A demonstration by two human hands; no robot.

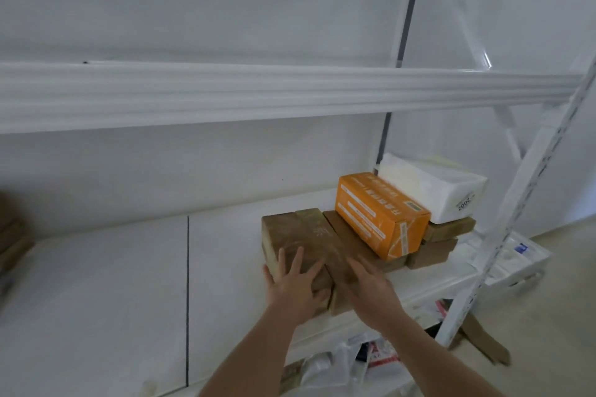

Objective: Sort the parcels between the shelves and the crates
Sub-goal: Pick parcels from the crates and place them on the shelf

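Both hands are resting on a brown taped parcel (298, 245) lying on the white shelf (129, 267), at about 5 o'clock in view. The left hand (295, 287) is lying flat with fingers spread over the near top; the right hand (371, 287) is lying open along the right edge. Neither is gripping. Its long axis is running from 6 toward 11 o'clock, away from the person. It is touching the stack bearing the orange box (380, 213) at 3 o'clock. Judged step: seating the parcel on the shelf. The next move probably calls for squaring it against the stack, then releasing.
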